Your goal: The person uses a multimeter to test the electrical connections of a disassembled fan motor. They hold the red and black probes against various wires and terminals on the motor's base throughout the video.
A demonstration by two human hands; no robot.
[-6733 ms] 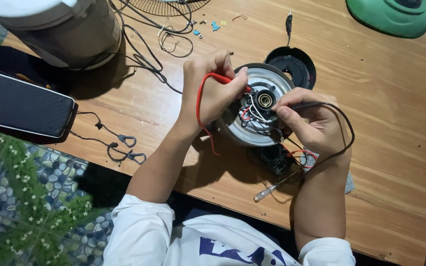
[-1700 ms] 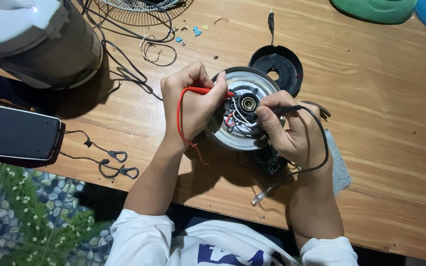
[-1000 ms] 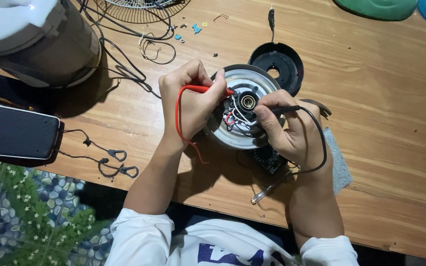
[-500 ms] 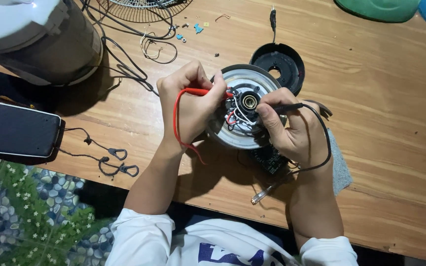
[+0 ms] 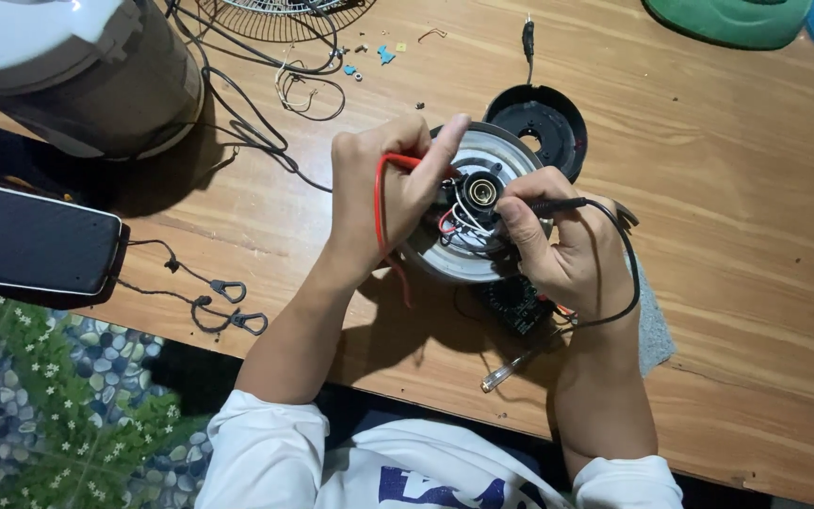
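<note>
The round motor assembly [image 5: 468, 226], a silver disc with a black hub and exposed red, white and black wiring at its centre, lies flat on the wooden surface [image 5: 737, 170], near the front edge and directly ahead of the person. The left hand [image 5: 383, 193] rests against the left rim of the disc, fingers curled closed around a red probe lead [image 5: 381, 203], with the index finger extended over the top of the disc toward the hub. The red lead loops down past the wrist. The right hand [image 5: 558, 250] rests on the right side of the disc, fingers pinched shut on a black probe [image 5: 558, 204] whose tip points at the wiring beside the hub; its black cable arcs around the back of the hand. A small black meter [image 5: 517, 303] lies partly hidden beneath the right hand, and a screwdriver [image 5: 511, 369] lies just below it on the surface. A black round cover [image 5: 548, 123] sits just behind the disc, touching or nearly touching its rim. At the left, well apart, are a grey and white cylindrical appliance [image 5: 77, 75], a dark flat case [image 5: 30, 240] and loose black cables [image 5: 237, 113].
</note>
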